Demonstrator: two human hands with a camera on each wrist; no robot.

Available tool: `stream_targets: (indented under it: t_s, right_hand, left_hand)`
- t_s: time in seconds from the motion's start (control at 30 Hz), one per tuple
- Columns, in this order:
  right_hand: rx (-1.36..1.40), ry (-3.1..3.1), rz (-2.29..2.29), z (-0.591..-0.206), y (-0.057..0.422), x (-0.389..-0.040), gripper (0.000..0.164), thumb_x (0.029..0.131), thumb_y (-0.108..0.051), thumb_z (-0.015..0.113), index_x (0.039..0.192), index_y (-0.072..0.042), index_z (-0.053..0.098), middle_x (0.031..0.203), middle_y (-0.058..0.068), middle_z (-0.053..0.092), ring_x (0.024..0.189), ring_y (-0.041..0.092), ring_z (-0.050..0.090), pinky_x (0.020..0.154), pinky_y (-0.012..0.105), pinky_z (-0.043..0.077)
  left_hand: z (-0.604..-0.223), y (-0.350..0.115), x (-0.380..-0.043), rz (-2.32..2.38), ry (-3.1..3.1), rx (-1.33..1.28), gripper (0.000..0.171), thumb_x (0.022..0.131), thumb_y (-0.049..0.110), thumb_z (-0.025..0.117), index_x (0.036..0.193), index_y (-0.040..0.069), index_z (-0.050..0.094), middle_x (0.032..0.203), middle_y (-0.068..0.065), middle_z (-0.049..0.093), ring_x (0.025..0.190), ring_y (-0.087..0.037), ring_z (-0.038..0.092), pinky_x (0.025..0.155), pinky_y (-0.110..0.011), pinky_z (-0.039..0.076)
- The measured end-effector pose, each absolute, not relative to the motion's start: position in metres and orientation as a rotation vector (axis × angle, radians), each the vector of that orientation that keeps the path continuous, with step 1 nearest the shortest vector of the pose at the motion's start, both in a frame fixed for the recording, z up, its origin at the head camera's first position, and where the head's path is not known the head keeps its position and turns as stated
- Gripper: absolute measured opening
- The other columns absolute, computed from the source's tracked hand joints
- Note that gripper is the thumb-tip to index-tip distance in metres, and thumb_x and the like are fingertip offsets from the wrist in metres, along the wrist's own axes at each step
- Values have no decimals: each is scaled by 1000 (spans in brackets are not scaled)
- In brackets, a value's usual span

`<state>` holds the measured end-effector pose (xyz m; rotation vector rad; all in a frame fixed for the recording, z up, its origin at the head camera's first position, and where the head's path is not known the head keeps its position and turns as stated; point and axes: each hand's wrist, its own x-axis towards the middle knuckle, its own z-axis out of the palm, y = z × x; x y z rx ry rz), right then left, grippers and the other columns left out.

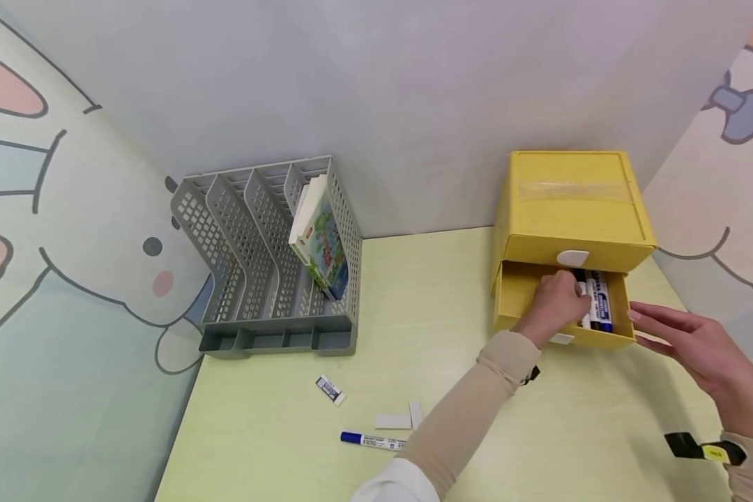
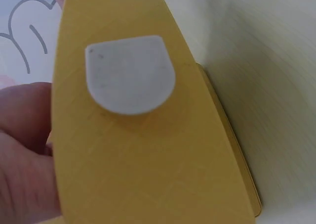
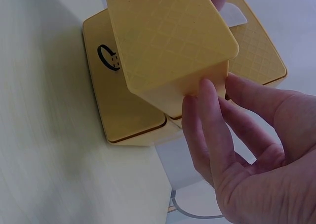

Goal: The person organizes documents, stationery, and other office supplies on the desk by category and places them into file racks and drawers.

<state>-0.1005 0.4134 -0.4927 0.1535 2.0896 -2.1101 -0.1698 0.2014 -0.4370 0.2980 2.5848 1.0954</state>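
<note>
My left hand (image 1: pixel 557 300) reaches into the open lower drawer (image 1: pixel 508 303) of a yellow two-drawer box (image 1: pixel 571 202). Its fingers are curled at a white marker (image 1: pixel 583 317) on the left side of a row of markers; the fingertips are partly hidden. Beside it lies a blue-ended marker (image 1: pixel 602 300). In the left wrist view, the drawer front with its white tab (image 2: pixel 131 75) covers most of the hand. My right hand (image 1: pixel 690 341) touches the drawer's right side wall with fairly straight fingers (image 3: pixel 212 115).
A grey file rack (image 1: pixel 276 272) stands at the left, with books (image 1: pixel 320 237) in its right slot. An eraser (image 1: pixel 330 390), a blue-capped marker (image 1: pixel 373 440) and two small white pieces, one a flat strip (image 1: pixel 392 421), lie on the table (image 1: pixel 427 293). A wall rises behind.
</note>
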Motion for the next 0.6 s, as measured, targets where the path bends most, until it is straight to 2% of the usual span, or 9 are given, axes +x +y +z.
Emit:
stream_targets:
  t_s: [0.07,0.13,0.17,0.23,0.47,0.6]
  right_hand:
    - [149,2094,-2109,-493,413,-100,26,103,-9,62,116,-24,79,110,-23,71,92,-5,69,70,21,59]
    - [144,2081,-2120,-493,412,-100,27,103,-8,61,116,-23,79,110,-22,71,92,-5,69,71,21,59]
    - [139,2073,-2129,-494,412,-99,27,103,-8,61,116,-23,79,111,-21,71,93,-5,69,71,21,59]
    - [133,2056,-2149,-495,412,-99,27,103,-7,61,116,-22,79,111,-20,72,93,-5,69,71,21,59]
    - [137,1991,-2222,-492,411,-99,29,102,-2,60,113,-19,81,109,-17,74,92,-1,70,71,22,59]
    - [197,2061,-2141,-490,408,-99,26,102,-6,63,109,-23,81,106,-21,72,88,-2,70,69,22,59]
  left_hand:
    - [-436,198,-168,1101,2608,358,37,100,20,66,65,14,58,54,9,44,43,-4,37,44,-18,32]
    - [-434,194,-165,1101,2630,414,21,100,23,68,81,16,71,67,13,58,53,1,47,51,-13,36]
    - [-433,191,-163,1106,2646,439,13,100,24,69,91,17,75,75,15,64,60,4,51,56,-11,39]
    - [-430,186,-159,1111,2671,485,13,99,27,70,105,19,78,87,17,69,69,7,54,64,-7,40]
    - [-425,155,-145,1258,2629,664,13,101,25,67,101,17,78,82,19,64,71,13,51,67,-3,41]
    - [-427,138,-139,1349,2581,758,13,101,22,67,102,15,77,84,17,65,72,14,51,69,-3,43]
